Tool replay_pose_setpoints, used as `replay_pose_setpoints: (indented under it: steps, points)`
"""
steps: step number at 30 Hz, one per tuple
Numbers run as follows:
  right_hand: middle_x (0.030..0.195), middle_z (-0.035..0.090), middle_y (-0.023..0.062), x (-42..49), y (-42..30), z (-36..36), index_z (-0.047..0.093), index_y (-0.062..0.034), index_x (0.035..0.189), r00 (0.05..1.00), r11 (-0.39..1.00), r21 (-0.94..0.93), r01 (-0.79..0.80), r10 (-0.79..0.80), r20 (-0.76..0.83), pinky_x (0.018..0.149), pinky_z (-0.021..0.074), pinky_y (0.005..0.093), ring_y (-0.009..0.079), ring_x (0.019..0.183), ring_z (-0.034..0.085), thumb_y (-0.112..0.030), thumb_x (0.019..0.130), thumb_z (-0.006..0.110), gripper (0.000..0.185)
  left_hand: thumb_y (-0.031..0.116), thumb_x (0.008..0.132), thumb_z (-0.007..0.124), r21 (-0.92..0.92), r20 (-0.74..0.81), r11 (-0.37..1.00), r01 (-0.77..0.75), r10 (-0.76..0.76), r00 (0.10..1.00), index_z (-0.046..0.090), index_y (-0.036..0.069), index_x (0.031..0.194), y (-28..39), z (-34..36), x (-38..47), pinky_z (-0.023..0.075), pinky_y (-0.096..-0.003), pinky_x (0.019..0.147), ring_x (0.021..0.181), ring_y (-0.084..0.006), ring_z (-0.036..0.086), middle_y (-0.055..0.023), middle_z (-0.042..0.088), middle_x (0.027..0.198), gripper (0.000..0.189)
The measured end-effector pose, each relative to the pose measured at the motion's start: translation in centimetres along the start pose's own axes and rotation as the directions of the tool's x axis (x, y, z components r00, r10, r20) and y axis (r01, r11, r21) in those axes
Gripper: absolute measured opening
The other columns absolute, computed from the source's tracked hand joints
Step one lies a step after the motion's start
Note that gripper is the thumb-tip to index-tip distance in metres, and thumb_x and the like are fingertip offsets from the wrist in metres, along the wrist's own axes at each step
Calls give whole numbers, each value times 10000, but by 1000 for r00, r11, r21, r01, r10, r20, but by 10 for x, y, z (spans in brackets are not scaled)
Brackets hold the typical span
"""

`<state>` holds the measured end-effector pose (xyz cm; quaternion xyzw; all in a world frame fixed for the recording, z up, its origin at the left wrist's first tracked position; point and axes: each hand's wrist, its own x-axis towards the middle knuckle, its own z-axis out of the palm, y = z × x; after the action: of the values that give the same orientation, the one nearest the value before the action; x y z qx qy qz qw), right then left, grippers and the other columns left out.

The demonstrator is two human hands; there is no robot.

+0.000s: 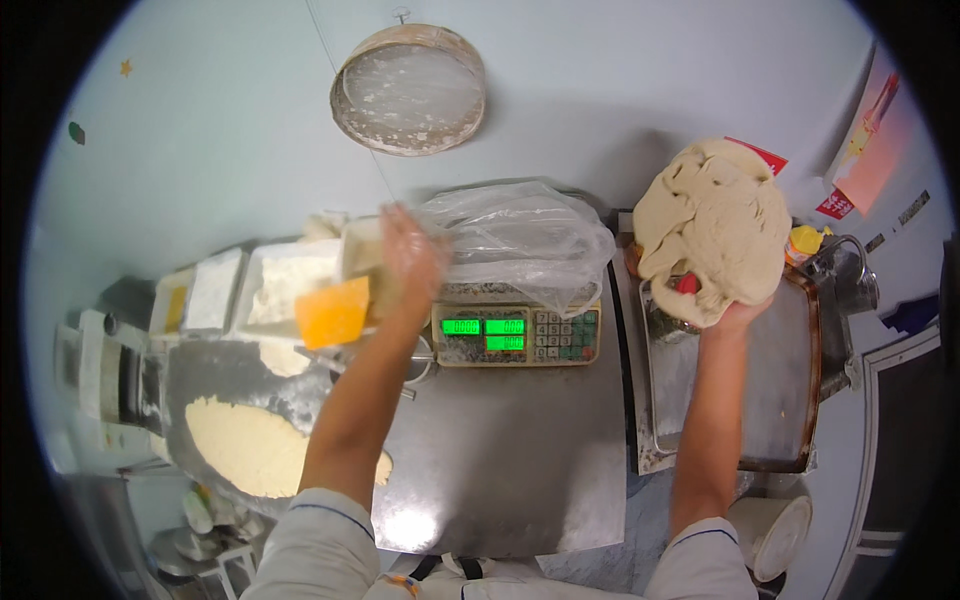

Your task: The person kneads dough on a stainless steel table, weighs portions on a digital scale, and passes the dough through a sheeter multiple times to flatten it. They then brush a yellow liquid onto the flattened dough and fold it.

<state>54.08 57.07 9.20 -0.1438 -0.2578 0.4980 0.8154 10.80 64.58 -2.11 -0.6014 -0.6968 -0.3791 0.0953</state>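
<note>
My right hand [742, 313] holds up a large lump of pale dough [716, 217] from below, over the right side of the work area. Folds and a hole mark the dough, and most of my fingers are hidden behind it. My left hand [412, 251] is blurred, raised beside a clear plastic bag [517, 240] with nothing visible in it. That bag lies over the top of a digital scale [517, 335] with lit green displays. Left of my left wrist, an orange dough scraper [334, 311] stands at the front of the flour bins.
A flattened sheet of dough [247, 446] lies on the floured left of the steel table [502, 450]. White bins [289, 281] with flour line the wall. A round sieve [409, 90] hangs above. Metal baking trays [780, 390] are at right, with a lidded bucket [776, 532] below.
</note>
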Motion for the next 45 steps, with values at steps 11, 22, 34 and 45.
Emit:
replay_pose_setpoints:
  steps: [11,22,34,45]
  points:
    - [1410,578,159,-139,51,63,503,-36,1443,982,983,63,-170,175,-77,1058,499,478,333,1257,587,-488,1004,403,638,560,1062,351,-130,746,914,-385,346,569,575,86,1392,88,-17,-9,319,-475,1191,1441,-364,423,-148,527,1494,620]
    - [1514,495,172,-397,229,211,439,-29,1504,946,950,26,-310,311,-94,1124,447,501,364,1341,527,-531,1003,397,710,753,969,346,-510,734,-606,610,63,676,198,119,1619,-70,-364,-253,356,-485,1194,1473,-277,384,-92,339,1634,920]
    - [1473,505,209,-756,409,483,364,57,1514,387,622,-174,-764,657,646,1163,401,458,335,1378,498,-345,811,543,829,492,1029,564,-645,428,-756,-113,-480,766,399,100,1533,-421,-689,-304,446,-474,1116,1322,-317,547,-122,567,1445,659]
    - [1535,475,128,-892,607,589,349,-13,1550,81,475,-427,-770,736,673,1146,430,452,287,1390,496,-435,806,828,981,76,911,753,-973,-38,173,152,-770,636,520,7,1388,-654,-819,-312,527,-389,997,1153,-214,639,-107,643,1305,536]
